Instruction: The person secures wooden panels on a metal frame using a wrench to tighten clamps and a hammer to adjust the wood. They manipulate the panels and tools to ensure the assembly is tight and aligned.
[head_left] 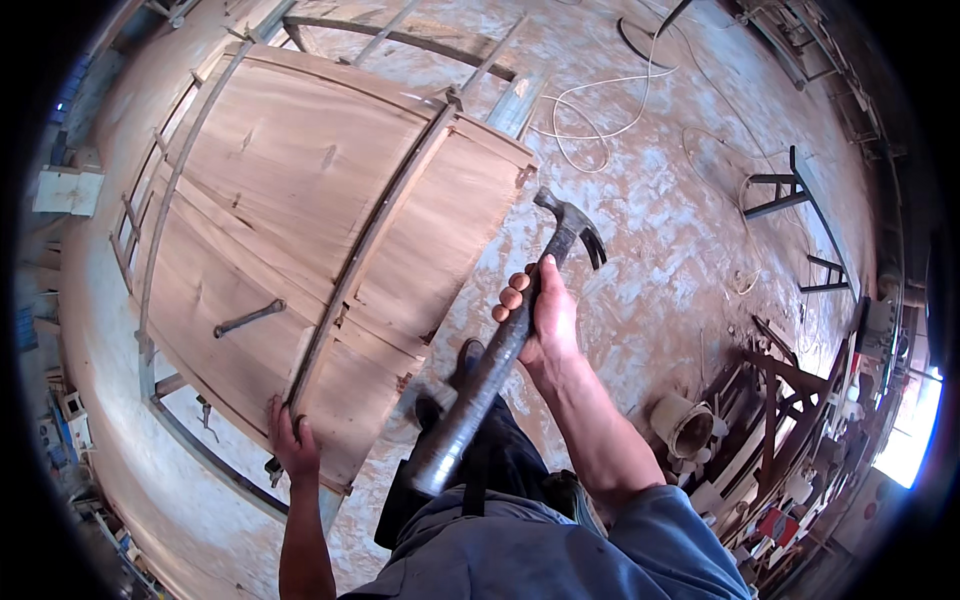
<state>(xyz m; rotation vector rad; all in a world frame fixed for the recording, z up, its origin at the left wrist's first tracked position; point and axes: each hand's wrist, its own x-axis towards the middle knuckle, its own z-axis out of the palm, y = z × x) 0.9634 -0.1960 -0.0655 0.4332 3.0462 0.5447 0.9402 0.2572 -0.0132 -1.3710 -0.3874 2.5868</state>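
My right hand (548,310) is wrapped round the handle of a claw hammer (485,375), just below its head. The hammer slants up over my legs, claw toward the right. My left hand (292,440) is at the near end of a long metal bar clamp (375,240), with thumb and fingers around the bar. That clamp lies across a wide wooden panel (310,150) made of joined boards. Another bar clamp (175,180) crosses the panel farther left. A short dark metal tool with knobbed ends (250,318) lies on the boards.
A metal frame (210,465) supports the panel. On the right stand a dark angular metal stand (800,200), a dirty white bucket (683,425) and a pile of scrap wood (780,400). A pale cable (600,130) loops over the stained floor.
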